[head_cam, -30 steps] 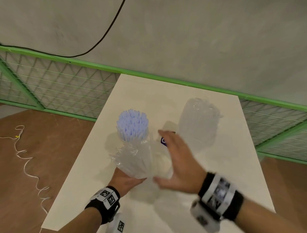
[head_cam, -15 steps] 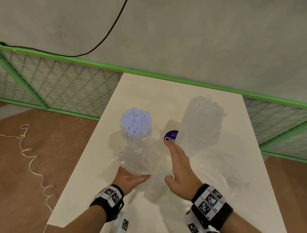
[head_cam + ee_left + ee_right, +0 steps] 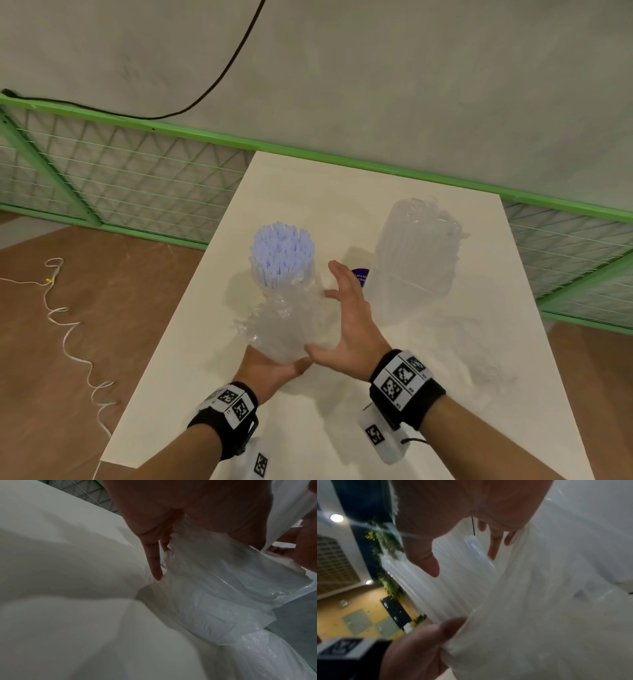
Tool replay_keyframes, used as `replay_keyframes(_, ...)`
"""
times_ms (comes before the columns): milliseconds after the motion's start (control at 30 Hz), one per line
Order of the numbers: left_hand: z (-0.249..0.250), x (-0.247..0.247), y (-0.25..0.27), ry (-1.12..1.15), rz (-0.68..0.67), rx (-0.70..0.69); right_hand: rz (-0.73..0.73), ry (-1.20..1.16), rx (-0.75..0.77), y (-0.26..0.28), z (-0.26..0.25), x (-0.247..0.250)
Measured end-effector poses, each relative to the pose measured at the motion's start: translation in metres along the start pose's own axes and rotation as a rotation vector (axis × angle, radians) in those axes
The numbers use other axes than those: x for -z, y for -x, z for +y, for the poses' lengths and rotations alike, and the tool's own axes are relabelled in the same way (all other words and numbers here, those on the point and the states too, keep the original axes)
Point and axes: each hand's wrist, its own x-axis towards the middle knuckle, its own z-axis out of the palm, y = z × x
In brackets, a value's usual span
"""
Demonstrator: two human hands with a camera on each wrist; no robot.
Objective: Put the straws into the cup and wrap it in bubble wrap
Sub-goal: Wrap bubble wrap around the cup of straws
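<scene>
On the white table (image 3: 342, 212) a bundle of pale blue straws (image 3: 281, 254) stands in a clear cup (image 3: 301, 274), long axis tilted away from the person so the straw tips point up and toward the far wall. The lower part of the cup is covered by crumpled bubble wrap (image 3: 284, 329), which bunches toward the near end.

The left hand (image 3: 270, 371) is under the near end of the wrapped cup, palm up, fingers curled around the wrap; in the left wrist view the fingers (image 3: 154, 563) lie along the wrap (image 3: 214, 588) against the table.

The right hand (image 3: 349, 329) is on the right side of the bundle, fingers straight and spread, palm facing the wrap and its thumb near the left hand. In the right wrist view its fingers (image 3: 493, 547) are loosely extended beside the straws (image 3: 476, 550).

Farther right stands a second, taller roll of bubble wrap (image 3: 418, 253), apart from the hands. A purple round sticker (image 3: 359, 275) lies on the table between the roll and the right hand.
</scene>
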Motion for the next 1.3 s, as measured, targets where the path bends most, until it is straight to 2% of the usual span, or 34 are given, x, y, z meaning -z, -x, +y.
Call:
replay_keyframes(67,0.001,0.0,0.001,-0.014,-0.009,0.01,0.006,-0.15,-0.037,-0.002,0.002,0.003)
replay_keyframes(133,0.002,0.0,0.002,-0.026,-0.014,0.019,0.006,-0.19,-0.08,-0.002,0.001,0.006)
replay_keyframes(367,0.003,-0.001,-0.002,0.004,-0.014,0.019,0.0,-0.111,-0.105,-0.004,-0.01,0.001)
replay_keyframes(467,0.004,-0.001,-0.002,-0.025,-0.014,0.019,0.047,-0.054,-0.069,-0.008,-0.011,-0.002)
replay_keyframes(600,0.006,0.001,0.002,-0.027,-0.005,0.068,0.144,-0.155,-0.028,-0.008,-0.009,-0.002)
replay_keyframes(800,0.011,-0.002,0.004,0.01,0.004,0.098,0.238,-0.174,-0.007,-0.006,-0.007,0.001)
replay_keyframes(1000,0.013,-0.003,0.005,0.005,0.015,0.105,0.186,-0.125,-0.05,-0.006,-0.01,0.012)
replay_keyframes(1167,0.013,-0.002,0.005,0.001,0.026,0.112,0.254,-0.159,-0.036,-0.004,-0.011,0.016)
replay_keyframes(1300,0.014,-0.002,0.006,0.015,0.031,0.118,0.304,-0.272,-0.056,-0.004,-0.011,0.023)
